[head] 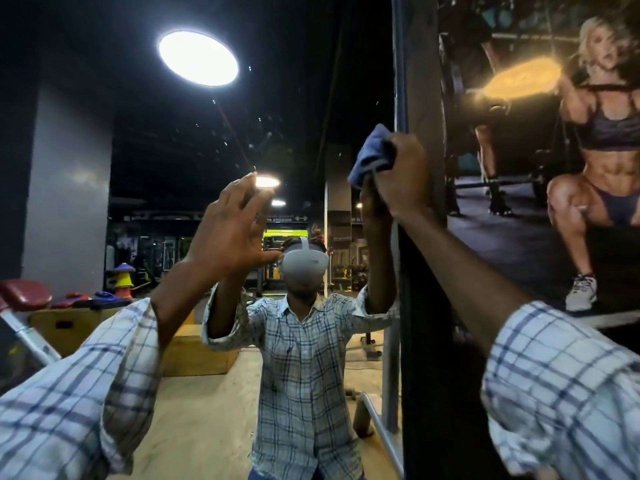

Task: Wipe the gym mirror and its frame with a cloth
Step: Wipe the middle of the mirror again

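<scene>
The large gym mirror (180, 140) fills the left and middle of the view and reflects me in a checked shirt. Its dark frame (420, 306) runs vertically at the right edge of the glass. My right hand (401, 174) is raised high and holds a bunched blue cloth (374, 157) against the frame's inner edge. My left hand (228, 230) is lifted with fingers spread, palm toward the glass; whether it touches the glass I cannot tell.
A glossy fitness poster (554, 150) covers the wall right of the frame. The mirror reflects ceiling lights (199, 57), wooden boxes (197, 348), a red-seated bench (24, 296) and gym machines in the background.
</scene>
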`<state>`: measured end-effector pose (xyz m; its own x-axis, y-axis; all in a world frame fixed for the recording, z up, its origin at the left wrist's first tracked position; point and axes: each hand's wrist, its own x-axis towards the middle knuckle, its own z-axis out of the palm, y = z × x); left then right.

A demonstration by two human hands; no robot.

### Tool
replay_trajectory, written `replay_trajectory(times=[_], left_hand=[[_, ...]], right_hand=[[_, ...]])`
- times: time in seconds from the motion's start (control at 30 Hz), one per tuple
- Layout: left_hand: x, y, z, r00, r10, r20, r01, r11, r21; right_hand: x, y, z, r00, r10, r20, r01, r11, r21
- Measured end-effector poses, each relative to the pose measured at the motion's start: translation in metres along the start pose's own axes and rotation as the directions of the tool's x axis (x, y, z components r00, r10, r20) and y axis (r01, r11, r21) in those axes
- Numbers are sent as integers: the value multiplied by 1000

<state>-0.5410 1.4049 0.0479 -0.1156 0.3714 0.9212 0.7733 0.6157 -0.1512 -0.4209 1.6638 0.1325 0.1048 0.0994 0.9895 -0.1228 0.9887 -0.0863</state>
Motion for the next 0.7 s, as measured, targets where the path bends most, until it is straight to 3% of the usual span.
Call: replay_trajectory(times=[0.07, 0.13, 0.17, 0.2, 0.27, 0.3, 0.33, 0.37, 0.4, 0.47, 0.5, 0.53, 0.6, 0.63, 0.67, 0.7], left_hand=[[-2, 0, 2, 1000, -1, -10, 1, 1000, -13], [-2, 1, 3, 1000, -12, -12, 12, 1000, -19], [-2, 1, 4, 1000, -18, -6, 18, 1000, -20], [-1, 1, 5, 1000, -22, -2, 22, 999, -25], [-2, -1, 7, 1000, -28, -1, 28, 999, -37], [-2, -1, 7, 999, -32, 3, 32, 999, -42], [-3, 0, 7, 999, -39, 5, 40, 998, -46], [-3, 0, 8, 999, -42, 4, 43, 998, -48], [-3, 0, 8, 999, -40, 0, 40, 998, -50], [-5, -1, 10, 999, -32, -13, 31, 998, -55], [-6, -2, 10, 1000, -27, -12, 27, 998, -49], [-7, -2, 11, 1000, -27, -7, 26, 999, -39], [-11, -4, 13, 999, -34, -2, 34, 999, -32], [-13, -4, 13, 999, -36, -8, 36, 999, -36], [-15, -3, 14, 999, -38, -14, 37, 999, -37], [-17, -3, 15, 999, -38, -14, 37, 999, -34]], right_hand=[[-33, -21, 11, 959, -174, 222, 150, 981, 121], [-60, -29, 10, 787, -389, 478, 328, 921, 209], [-60, -26, 5, 754, -416, 509, 365, 909, 202], [-55, -20, 1, 805, -369, 465, 321, 929, 181], [-48, -4, -6, 966, -143, 218, 123, 987, 100], [-54, 1, -4, 991, -40, 125, 28, 996, 90], [-67, -1, 0, 991, -27, 128, 13, 994, 109], [-83, -7, 5, 966, -120, 228, 85, 984, 155], [-100, -15, 7, 888, -266, 376, 196, 957, 214], [-113, -14, -4, 671, -460, 581, 370, 887, 276], [-106, -9, -12, 667, -455, 590, 380, 889, 255], [-97, -1, -19, 747, -393, 537, 320, 920, 228], [-91, 16, -27, 950, -138, 279, 100, 984, 144], [-100, 21, -24, 977, -35, 208, 8, 992, 130], [-117, 20, -19, 973, -23, 232, -9, 991, 136], [-138, 14, -14, 933, -104, 344, 50, 986, 161]])
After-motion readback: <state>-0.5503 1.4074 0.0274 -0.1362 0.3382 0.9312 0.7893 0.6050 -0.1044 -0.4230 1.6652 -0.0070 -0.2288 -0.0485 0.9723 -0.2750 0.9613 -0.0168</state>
